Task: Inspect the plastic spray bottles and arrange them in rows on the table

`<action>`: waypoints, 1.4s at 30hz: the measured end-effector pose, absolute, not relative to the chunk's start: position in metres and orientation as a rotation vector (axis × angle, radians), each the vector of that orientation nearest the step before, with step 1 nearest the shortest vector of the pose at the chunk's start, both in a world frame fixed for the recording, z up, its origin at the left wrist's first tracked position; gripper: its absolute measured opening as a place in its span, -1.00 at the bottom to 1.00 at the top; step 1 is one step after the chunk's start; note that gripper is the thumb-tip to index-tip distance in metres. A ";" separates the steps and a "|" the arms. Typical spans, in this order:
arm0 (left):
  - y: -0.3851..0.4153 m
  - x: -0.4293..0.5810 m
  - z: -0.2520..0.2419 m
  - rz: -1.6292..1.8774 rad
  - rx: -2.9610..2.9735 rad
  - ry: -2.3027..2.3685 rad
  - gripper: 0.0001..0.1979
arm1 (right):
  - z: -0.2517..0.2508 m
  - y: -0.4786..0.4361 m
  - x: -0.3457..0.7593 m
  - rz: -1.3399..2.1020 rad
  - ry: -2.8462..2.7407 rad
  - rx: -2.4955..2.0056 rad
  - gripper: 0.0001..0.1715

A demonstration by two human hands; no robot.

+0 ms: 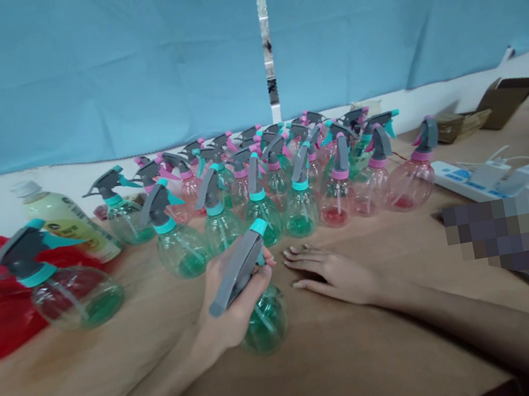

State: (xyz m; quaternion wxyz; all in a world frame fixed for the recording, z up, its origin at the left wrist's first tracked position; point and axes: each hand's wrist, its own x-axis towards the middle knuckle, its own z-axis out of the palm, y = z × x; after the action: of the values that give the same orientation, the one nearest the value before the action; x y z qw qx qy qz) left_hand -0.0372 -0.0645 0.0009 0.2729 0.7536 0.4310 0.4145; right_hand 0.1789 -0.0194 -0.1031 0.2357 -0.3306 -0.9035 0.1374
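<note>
My left hand (229,305) is wrapped round the neck of a green spray bottle (266,326) with a grey and turquoise trigger head. Its round, clear green body shows below my fingers, close to the table top. To the right of it, my right hand (335,274) lies flat on the wooden table (382,354), fingers stretched toward the bottle and holding nothing. Just beyond both hands stands a row of similar bottles, among them a green spray bottle (262,215) and a pink spray bottle (334,203).
Several more spray bottles crowd behind the front row. At the left are a lone green spray bottle (78,297), a red plastic bag (3,336) and a pale yellow bottle (67,217). A white power strip (465,181) and an open cardboard box (507,103) lie at the right.
</note>
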 end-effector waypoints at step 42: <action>-0.062 -0.032 -0.010 1.175 1.969 1.309 -0.83 | -0.102 -0.019 0.179 0.371 -2.480 -0.905 -0.42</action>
State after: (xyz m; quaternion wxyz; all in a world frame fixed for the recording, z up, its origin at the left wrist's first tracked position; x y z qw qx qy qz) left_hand -0.0324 -0.0622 -0.0105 0.2479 0.7224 0.4803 0.4312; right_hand 0.1789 -0.0194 -0.1022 0.2357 -0.3299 -0.9041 0.1351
